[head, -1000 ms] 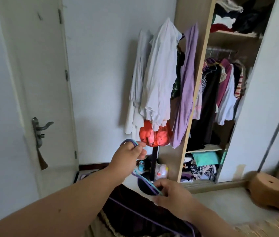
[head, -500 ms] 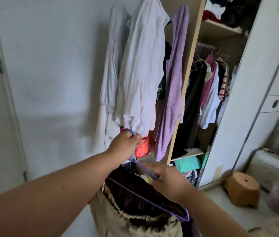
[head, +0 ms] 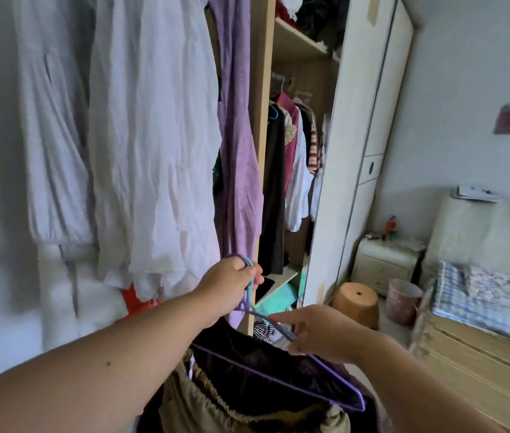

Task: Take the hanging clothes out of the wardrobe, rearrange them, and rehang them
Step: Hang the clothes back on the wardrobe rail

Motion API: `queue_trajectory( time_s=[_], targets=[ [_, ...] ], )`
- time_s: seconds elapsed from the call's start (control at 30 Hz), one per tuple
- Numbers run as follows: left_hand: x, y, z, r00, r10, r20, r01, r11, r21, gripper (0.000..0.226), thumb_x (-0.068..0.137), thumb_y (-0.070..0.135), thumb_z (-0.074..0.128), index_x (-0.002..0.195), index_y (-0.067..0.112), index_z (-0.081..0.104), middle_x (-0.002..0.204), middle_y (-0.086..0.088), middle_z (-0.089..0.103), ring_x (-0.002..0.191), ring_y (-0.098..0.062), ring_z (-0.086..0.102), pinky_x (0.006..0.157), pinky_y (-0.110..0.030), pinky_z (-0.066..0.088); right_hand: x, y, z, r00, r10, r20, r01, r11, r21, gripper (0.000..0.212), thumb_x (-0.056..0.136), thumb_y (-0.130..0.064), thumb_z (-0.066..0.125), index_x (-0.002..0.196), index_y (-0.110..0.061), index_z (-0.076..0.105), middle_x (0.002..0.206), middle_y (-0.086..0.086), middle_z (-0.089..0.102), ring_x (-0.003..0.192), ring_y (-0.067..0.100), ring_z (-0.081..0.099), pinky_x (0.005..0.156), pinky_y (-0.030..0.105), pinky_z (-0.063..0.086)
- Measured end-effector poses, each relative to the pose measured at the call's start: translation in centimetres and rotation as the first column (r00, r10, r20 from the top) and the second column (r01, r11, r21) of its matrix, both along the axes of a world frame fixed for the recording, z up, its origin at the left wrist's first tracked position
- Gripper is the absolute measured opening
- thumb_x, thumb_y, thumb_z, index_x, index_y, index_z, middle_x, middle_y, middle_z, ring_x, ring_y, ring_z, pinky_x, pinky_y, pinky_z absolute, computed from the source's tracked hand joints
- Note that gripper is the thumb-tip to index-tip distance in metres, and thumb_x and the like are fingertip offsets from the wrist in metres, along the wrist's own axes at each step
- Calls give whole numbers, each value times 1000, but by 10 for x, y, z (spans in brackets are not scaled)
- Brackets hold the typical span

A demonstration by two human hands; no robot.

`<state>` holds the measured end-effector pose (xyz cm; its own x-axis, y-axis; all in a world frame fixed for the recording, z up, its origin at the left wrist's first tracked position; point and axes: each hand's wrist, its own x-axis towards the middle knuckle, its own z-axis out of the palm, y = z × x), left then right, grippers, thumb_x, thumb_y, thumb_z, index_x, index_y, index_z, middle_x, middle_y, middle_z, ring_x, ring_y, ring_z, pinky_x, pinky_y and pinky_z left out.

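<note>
My left hand (head: 227,284) grips the hooks of a purple hanger and a blue hanger (head: 247,295), held up in front of the wardrobe's wooden side panel (head: 261,126). A dark purple garment (head: 266,357) and an olive garment with an elastic waist (head: 216,407) hang from them below. My right hand (head: 316,331) pinches the sloping arm of the purple hanger (head: 334,373). Inside the open wardrobe, several clothes (head: 294,151) hang on the rail.
White and lilac garments (head: 153,135) hang on a stand left of the wardrobe. The white sliding door (head: 359,151) stands to the right. A brown stool (head: 356,303), a pink bin (head: 402,300), a nightstand (head: 384,264) and a bed (head: 481,307) fill the right side.
I have stepped closer and turned right, so the wardrobe opening and the bed came into view. Both hands keep their hold on the hangers, raised slightly.
</note>
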<state>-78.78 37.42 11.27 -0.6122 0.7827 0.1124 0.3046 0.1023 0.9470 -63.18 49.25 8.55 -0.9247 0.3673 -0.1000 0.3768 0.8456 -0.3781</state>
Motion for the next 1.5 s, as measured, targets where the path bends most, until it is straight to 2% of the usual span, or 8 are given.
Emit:
queue_trajectory(
  time_s=[0.1,0.33,0.57,0.67,0.83,1.07,1.33,1.5],
  targets=[
    [-8,35,-3,996,-83,22,83,997,-1,26,99,11,42,83,16,62,83,3,68,72,0,66,59,-11,49,-5,27,-1,998,-62,-14,62,998,-1,61,82,-24,63,119,-67,42,66,-20,58,55,-7,51,56,10,42],
    [-36,128,-13,982,-186,19,186,981,-47,27,97,13,41,80,19,62,93,0,70,95,-15,66,90,-35,52,-23,102,-15,990,-141,31,142,990,-22,61,76,-27,61,129,-52,44,61,-33,54,56,-18,51,52,7,35],
    [-55,273,9,966,-249,62,249,968,12,29,98,9,40,78,17,58,80,3,64,75,-3,63,68,-15,52,-52,237,10,977,-179,113,181,983,-5,57,73,-29,66,127,-44,52,92,-15,64,81,4,61,73,23,48],
    [-71,325,29,976,-216,20,215,976,42,26,97,14,44,77,20,61,79,7,66,74,1,63,55,-6,45,-69,292,31,975,-191,117,196,980,-30,54,72,-30,68,121,-49,52,87,-13,66,70,-1,62,58,14,46],
    [-107,396,58,989,-145,-39,148,985,83,23,97,21,48,79,21,61,82,5,68,86,-13,67,80,-24,54,-109,368,59,980,-197,34,196,980,32,55,73,-27,61,121,-52,51,75,-21,63,64,-11,56,58,11,39],
    [-149,474,97,999,-32,-27,37,981,193,23,98,21,47,78,17,58,75,4,64,70,-11,63,68,-19,52,-153,454,103,964,-235,-124,244,968,62,47,71,-24,54,76,-71,54,63,-31,59,51,-13,53,43,6,35],
    [-197,556,142,991,71,-110,-37,958,284,20,95,16,48,81,10,59,68,4,61,65,-15,59,60,-19,49,-212,533,137,958,-179,-223,207,972,108,44,72,-25,56,107,-51,61,64,-26,59,56,-10,55,49,7,38],
    [-229,597,151,977,167,-134,-128,957,262,24,92,18,49,70,14,58,72,-4,64,72,-27,64,79,-32,53,-256,571,142,969,-78,-233,113,983,142,46,76,-23,59,116,-45,59,65,-26,60,56,-11,57,50,6,39]
  ],
)
